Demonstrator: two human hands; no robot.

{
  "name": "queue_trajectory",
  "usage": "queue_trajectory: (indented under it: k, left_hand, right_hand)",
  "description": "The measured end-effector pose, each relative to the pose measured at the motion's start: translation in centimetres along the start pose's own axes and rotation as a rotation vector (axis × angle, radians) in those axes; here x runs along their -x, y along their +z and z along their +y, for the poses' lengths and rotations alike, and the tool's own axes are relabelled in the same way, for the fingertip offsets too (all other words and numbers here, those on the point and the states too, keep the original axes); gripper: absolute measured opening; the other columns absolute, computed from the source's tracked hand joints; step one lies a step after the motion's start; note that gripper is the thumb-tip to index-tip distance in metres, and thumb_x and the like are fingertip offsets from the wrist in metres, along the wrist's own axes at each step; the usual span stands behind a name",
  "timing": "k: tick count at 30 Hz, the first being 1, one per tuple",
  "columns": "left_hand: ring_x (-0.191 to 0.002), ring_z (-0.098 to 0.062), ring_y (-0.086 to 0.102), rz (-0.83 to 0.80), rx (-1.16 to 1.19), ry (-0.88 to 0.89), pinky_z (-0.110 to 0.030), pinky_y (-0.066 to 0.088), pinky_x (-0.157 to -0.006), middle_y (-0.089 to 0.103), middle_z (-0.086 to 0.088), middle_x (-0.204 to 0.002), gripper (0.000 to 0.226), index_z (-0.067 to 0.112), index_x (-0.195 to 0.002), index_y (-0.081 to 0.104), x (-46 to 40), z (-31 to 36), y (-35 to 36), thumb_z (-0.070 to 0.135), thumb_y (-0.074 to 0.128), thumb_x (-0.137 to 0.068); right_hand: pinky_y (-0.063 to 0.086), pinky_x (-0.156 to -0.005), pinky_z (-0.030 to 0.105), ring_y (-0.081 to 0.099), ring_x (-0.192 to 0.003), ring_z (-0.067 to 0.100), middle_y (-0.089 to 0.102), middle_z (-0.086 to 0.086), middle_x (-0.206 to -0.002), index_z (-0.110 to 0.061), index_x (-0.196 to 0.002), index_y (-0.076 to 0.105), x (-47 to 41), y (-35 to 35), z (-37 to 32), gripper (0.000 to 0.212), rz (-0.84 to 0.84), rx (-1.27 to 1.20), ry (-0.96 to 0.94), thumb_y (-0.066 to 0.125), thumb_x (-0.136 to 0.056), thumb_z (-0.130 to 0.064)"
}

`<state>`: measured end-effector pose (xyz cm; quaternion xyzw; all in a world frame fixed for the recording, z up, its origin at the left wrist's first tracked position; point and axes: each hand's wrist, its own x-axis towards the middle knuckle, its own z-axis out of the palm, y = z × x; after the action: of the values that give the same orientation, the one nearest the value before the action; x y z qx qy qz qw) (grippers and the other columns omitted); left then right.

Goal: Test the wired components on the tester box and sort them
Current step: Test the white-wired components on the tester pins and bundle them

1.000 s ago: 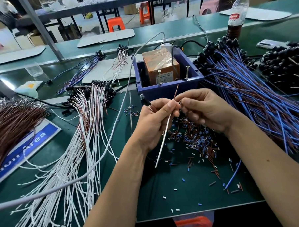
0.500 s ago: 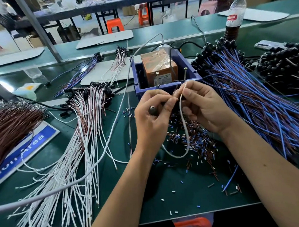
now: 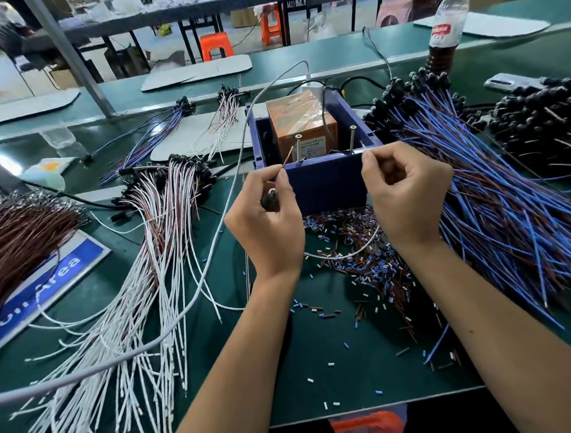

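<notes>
The blue tester box (image 3: 328, 185) stands mid-table with an orange taped block inside and two upright screws (image 3: 298, 148) on its front rim. My left hand (image 3: 268, 223) grips a small dark component and pinches its brown wire end (image 3: 288, 157), which points toward the left screw. My right hand (image 3: 404, 191) pinches the white wire's end (image 3: 366, 151) against the base of the right screw (image 3: 352, 138). The white wire (image 3: 341, 254) loops down between my hands.
White-and-brown wired components (image 3: 142, 271) fan out left of the box. Blue-and-brown ones (image 3: 493, 200) heap on the right, with black parts (image 3: 541, 116) behind. Cut insulation bits (image 3: 361, 268) litter the mat. A grey cable (image 3: 213, 239) crosses the left side. A bottle (image 3: 446, 29) stands at the back.
Both hands moved apart and up to the box's front rim, spreading the two wire ends toward the two screws; the wire loop now hangs lower between them.
</notes>
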<state>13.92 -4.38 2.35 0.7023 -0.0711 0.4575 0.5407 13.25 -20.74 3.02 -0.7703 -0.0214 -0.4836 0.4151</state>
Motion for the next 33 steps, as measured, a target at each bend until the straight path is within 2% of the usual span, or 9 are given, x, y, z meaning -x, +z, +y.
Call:
queue_trajectory:
  k: [5, 9, 17, 21, 24, 27, 29, 31, 33]
  left_hand:
    - [-0.057, -0.018, 0.058, -0.027, -0.043, 0.014, -0.036, 0.048, -0.055, 0.065, 0.003, -0.067, 0.009, 0.009, -0.087, 0.073, 0.2, 0.4, 0.8, 0.01, 0.069, -0.095]
    - [-0.059, -0.017, 0.061, -0.027, -0.047, -0.037, -0.032, 0.047, -0.057, 0.066, 0.005, -0.066, 0.01, 0.014, -0.086, 0.073, 0.3, 0.6, 0.9, 0.015, 0.068, -0.095]
    - [-0.06, -0.013, 0.064, -0.033, -0.048, -0.076, -0.028, 0.048, -0.059, 0.067, 0.008, -0.067, 0.012, 0.016, -0.085, 0.073, 0.3, 0.9, 0.7, 0.019, 0.066, -0.096]
    - [-0.061, -0.021, 0.065, 0.035, 0.042, -0.023, -0.04, 0.051, -0.056, 0.069, 0.002, -0.07, 0.009, 0.01, -0.091, 0.075, 0.2, 1.0, 0.3, 0.013, 0.068, -0.097]
    - [-0.058, -0.029, 0.062, 0.041, 0.12, 0.013, -0.045, 0.048, -0.052, 0.067, -0.003, -0.07, 0.008, 0.01, -0.094, 0.074, 0.7, 1.9, -0.1, 0.01, 0.068, -0.098]
    - [-0.059, -0.032, 0.062, -0.055, 0.228, -0.068, -0.043, 0.048, -0.053, 0.066, -0.005, -0.069, 0.011, 0.017, -0.09, 0.072, 1.3, 4.4, 1.3, 0.01, 0.068, -0.097]
    - [-0.058, -0.027, 0.061, -0.159, 0.307, -0.172, -0.034, 0.047, -0.052, 0.065, -0.006, -0.065, 0.014, 0.021, -0.085, 0.072, 1.4, 6.6, 3.6, 0.012, 0.07, -0.095]
    - [-0.058, -0.018, 0.061, -0.292, 0.368, -0.284, -0.025, 0.048, -0.056, 0.067, -0.003, -0.065, 0.016, 0.023, -0.081, 0.072, 1.7, 9.0, 6.4, 0.014, 0.072, -0.094]
    - [-0.062, -0.01, 0.063, -0.449, 0.351, -0.374, -0.026, 0.053, -0.063, 0.069, 0.004, -0.066, 0.014, 0.022, -0.08, 0.074, 2.0, 11.4, 9.7, 0.016, 0.074, -0.093]
  right_hand:
    - [0.036, -0.05, 0.023, 0.046, -0.048, 0.013, 0.055, -0.002, -0.055, -0.01, -0.071, 0.068, -0.5, 0.1, -0.9, 0.027, -0.008, 0.144, -0.075, 0.067, -0.098, -0.015]
    - [0.029, -0.052, 0.01, 0.038, -0.045, 0.002, 0.048, -0.009, -0.056, -0.008, -0.07, 0.067, -0.8, 0.1, -1.7, 0.027, -0.025, 0.188, -0.077, 0.068, -0.097, -0.014]
    - [0.028, -0.051, 0.011, 0.04, -0.045, -0.001, 0.049, -0.01, -0.055, -0.008, -0.07, 0.068, -0.8, 0.2, -1.8, 0.028, -0.027, 0.187, -0.062, 0.068, -0.097, -0.015]
    - [0.039, -0.053, 0.02, 0.05, -0.047, 0.01, 0.058, -0.004, -0.056, -0.011, -0.071, 0.067, -0.8, -0.2, -2.0, 0.027, -0.027, 0.158, -0.03, 0.067, -0.097, -0.018]
    - [0.04, -0.053, 0.02, 0.053, -0.049, 0.012, 0.059, -0.004, -0.056, -0.013, -0.071, 0.066, -1.3, -1.5, -2.0, 0.026, -0.019, 0.15, -0.006, 0.067, -0.096, -0.02]
    - [0.04, -0.055, 0.019, 0.056, -0.055, 0.014, 0.06, -0.005, -0.056, -0.013, -0.07, 0.067, -2.7, -4.3, -1.3, 0.026, 0.021, 0.174, 0.022, 0.068, -0.095, -0.02]
    - [0.042, -0.059, 0.02, 0.059, -0.058, 0.013, 0.061, -0.006, -0.058, -0.013, -0.071, 0.069, -4.0, -7.1, -0.2, 0.025, 0.057, 0.214, 0.079, 0.068, -0.094, -0.023]
    - [0.048, -0.064, 0.028, 0.062, -0.058, 0.013, 0.064, -0.005, -0.062, -0.014, -0.075, 0.072, -5.3, -10.6, 1.3, 0.023, 0.117, 0.27, 0.151, 0.067, -0.093, -0.027]
    - [0.051, -0.065, 0.035, 0.064, -0.062, 0.018, 0.067, -0.001, -0.067, -0.014, -0.079, 0.074, -6.2, -14.5, 2.9, 0.023, 0.197, 0.336, 0.229, 0.065, -0.092, -0.032]
